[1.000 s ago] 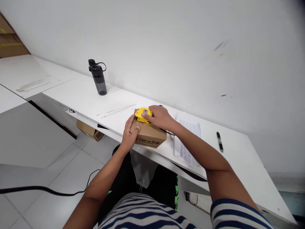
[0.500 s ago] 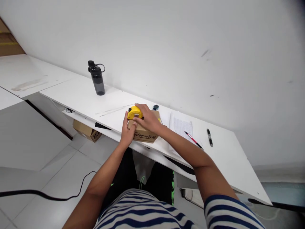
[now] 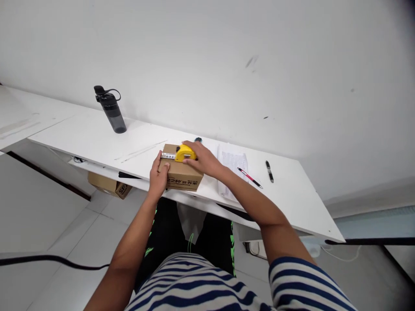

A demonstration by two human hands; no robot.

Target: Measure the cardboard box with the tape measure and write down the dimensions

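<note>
A small brown cardboard box [image 3: 181,178] with dark printing on its front side rests at the table's near edge. My right hand [image 3: 205,160] is closed round a yellow tape measure [image 3: 185,152] above the top of the box. A short length of metal blade [image 3: 168,156] sticks out of its left side and lies across the box top. At the left edge of the box, my left hand [image 3: 158,176] grips the corner, thumb on the near side and fingers by the blade's end. Part of the box top is hidden by my right hand.
A dark water bottle [image 3: 114,114] stands at the back left of the white table [image 3: 142,136]. Right of the box lie written papers [image 3: 231,162], a red and black pen [image 3: 249,177] and a black pen [image 3: 269,172]. Another carton [image 3: 108,185] sits below the table.
The tape blade has come out, with the yellow tape measure now further right along the box and my left hand at the box's left edge. The view has turned to the right.
</note>
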